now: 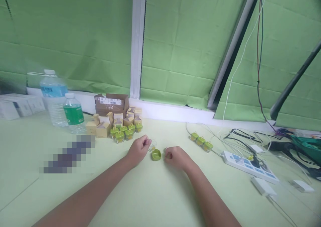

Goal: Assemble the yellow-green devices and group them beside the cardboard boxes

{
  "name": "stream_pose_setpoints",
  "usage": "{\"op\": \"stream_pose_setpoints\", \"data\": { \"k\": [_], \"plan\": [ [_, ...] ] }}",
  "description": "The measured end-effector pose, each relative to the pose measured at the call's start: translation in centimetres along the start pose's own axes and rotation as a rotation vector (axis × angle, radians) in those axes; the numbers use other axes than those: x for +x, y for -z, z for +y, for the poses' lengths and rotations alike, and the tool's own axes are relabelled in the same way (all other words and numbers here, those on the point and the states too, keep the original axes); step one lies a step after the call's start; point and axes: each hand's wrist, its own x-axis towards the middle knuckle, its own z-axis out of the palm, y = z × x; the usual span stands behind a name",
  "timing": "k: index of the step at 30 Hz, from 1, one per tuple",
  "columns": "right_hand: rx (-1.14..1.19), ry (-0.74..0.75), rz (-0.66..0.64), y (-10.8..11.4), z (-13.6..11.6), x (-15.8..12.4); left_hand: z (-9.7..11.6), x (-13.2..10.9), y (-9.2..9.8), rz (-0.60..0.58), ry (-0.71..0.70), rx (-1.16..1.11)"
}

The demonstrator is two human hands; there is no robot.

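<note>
A small green case [156, 154] lies open on the pale table between my two hands. My left hand [138, 148] rests on the table just left of it, fingers curled, touching a small clear lid [152, 146]. My right hand [177, 157] lies just right of the case with its fingers curled in a pinch; what it holds is too small to make out. Further left, several closed green cases [124, 133] stand in a group in front of small tan cartons [104, 126] and a brown cardboard box [112, 103].
Two water bottles [54, 98] stand at the left, with white boxes [20, 104] behind them. Three more green cases [200, 141] on white cables lie right of centre, near a white power strip [249, 166], chargers and tangled cords. A green curtain hangs behind the table.
</note>
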Motion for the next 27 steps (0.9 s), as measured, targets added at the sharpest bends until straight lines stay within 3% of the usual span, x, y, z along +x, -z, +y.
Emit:
{"op": "stream_pose_setpoints", "data": {
  "k": [7, 13, 23, 27],
  "plan": [
    [0.017, 0.052, 0.003, -0.4, 0.3, 0.4, 2.3, -0.8, 0.7, -0.273, -0.271, 0.295],
    [0.012, -0.002, 0.039, -0.5, 0.6, 0.3, 2.0, -1.0, 0.5, -0.401, -0.374, 0.446],
    [-0.073, -0.010, 0.087, -0.2, 0.2, 0.3, 1.1, -1.1, -0.4, -0.389, -0.377, 0.488],
    [0.094, -0.062, 0.149, 0.4, -0.4, 0.3, 1.5, -1.0, -0.4, -0.345, -0.403, 0.450]
  ]
}}
